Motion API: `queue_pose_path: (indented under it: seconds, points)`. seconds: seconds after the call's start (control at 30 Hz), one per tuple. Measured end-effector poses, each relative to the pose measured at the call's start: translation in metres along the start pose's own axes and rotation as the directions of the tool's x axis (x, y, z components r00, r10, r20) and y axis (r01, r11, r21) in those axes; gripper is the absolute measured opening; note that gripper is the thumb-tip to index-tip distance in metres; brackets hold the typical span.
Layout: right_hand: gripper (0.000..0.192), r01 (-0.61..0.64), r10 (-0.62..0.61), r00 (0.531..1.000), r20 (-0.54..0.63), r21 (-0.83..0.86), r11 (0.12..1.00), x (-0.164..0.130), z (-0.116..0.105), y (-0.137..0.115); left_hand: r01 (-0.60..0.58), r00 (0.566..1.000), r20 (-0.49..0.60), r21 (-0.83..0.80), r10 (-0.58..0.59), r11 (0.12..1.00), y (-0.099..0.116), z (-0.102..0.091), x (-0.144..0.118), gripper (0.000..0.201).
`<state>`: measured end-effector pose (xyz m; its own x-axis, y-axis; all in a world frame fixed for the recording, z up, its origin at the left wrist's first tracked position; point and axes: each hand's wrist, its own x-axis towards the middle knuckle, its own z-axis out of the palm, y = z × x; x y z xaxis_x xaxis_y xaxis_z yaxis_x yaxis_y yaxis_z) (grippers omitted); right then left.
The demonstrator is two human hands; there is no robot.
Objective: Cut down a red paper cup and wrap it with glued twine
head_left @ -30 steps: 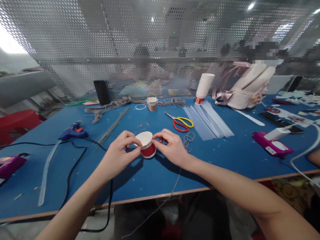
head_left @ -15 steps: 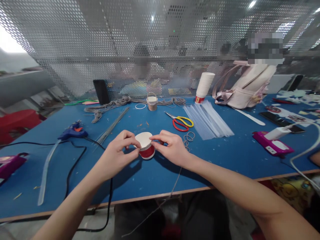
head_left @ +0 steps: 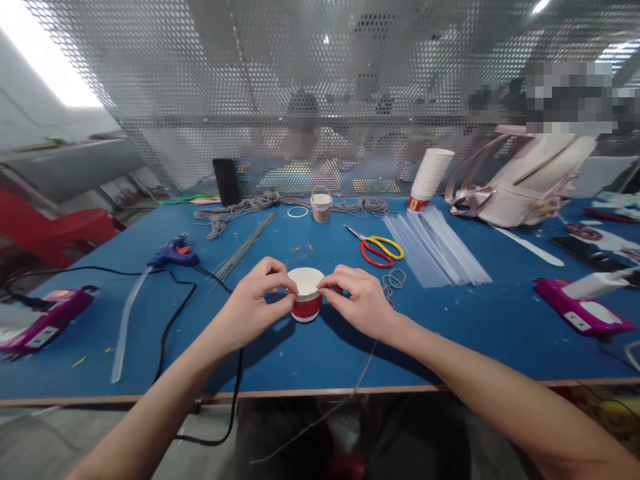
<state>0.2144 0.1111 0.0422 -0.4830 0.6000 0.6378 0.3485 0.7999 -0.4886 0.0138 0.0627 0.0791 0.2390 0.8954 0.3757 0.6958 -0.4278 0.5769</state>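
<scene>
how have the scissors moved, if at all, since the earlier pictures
No: the scissors show no shift against the plastic strips, lying just left of them as before; the whole view has shifted.

The paper cup (head_left: 306, 308) is red between its white top and white base, the scissors (head_left: 367, 237) have one yellow and one red handle, and the blue glue gun (head_left: 173, 256) has an orange-red trigger (head_left: 185, 251).

I'm looking in remotely on what seems a craft workshop, with scissors (head_left: 373, 238) on a blue worktable (head_left: 500, 320), a glue gun (head_left: 173, 255) left of them, translucent strips (head_left: 437, 250) just right, grey cord (head_left: 260, 201) behind, and farther behind them a perforated metal screen (head_left: 200, 87).
</scene>
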Motion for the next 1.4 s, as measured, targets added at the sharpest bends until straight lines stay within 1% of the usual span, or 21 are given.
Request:
queue_pose_path:
  seconds: [0.27,0.37,0.53,0.7,1.0,1.17,1.4]
  points:
    - [0.016,0.113,-0.111,0.993,0.033,-0.058,0.992,-0.003,0.000,-0.003,-0.011,1.000,0.002,0.067,0.010,0.998,0.004,0.000,-0.009,0.013]
    - [0.018,0.120,-0.116,0.992,0.052,-0.078,0.990,-0.004,0.002,-0.003,-0.008,1.000,0.010,0.073,0.008,0.997,0.004,0.001,-0.012,0.013]
    - [0.017,0.140,-0.137,0.990,0.047,-0.086,0.986,-0.004,0.004,-0.003,-0.013,1.000,0.017,0.081,0.012,0.997,0.003,0.000,-0.012,0.015]
    - [0.020,0.160,-0.152,0.986,0.075,-0.108,0.981,-0.003,0.003,-0.004,-0.017,1.000,0.015,0.101,0.015,0.995,0.006,-0.001,-0.012,0.017]
    - [0.018,0.179,-0.165,0.981,0.104,-0.151,0.972,-0.002,0.002,-0.002,-0.066,0.998,0.012,0.140,0.065,0.988,0.004,-0.001,-0.011,0.017]
    - [0.017,0.182,-0.165,0.981,0.106,-0.169,0.969,-0.002,0.003,-0.001,-0.063,0.998,0.037,0.155,0.058,0.986,0.003,-0.003,-0.011,0.018]
    - [0.016,0.192,-0.176,0.979,0.105,-0.177,0.965,-0.001,0.002,-0.003,-0.059,0.998,0.034,0.164,0.055,0.985,0.005,-0.003,-0.008,0.019]
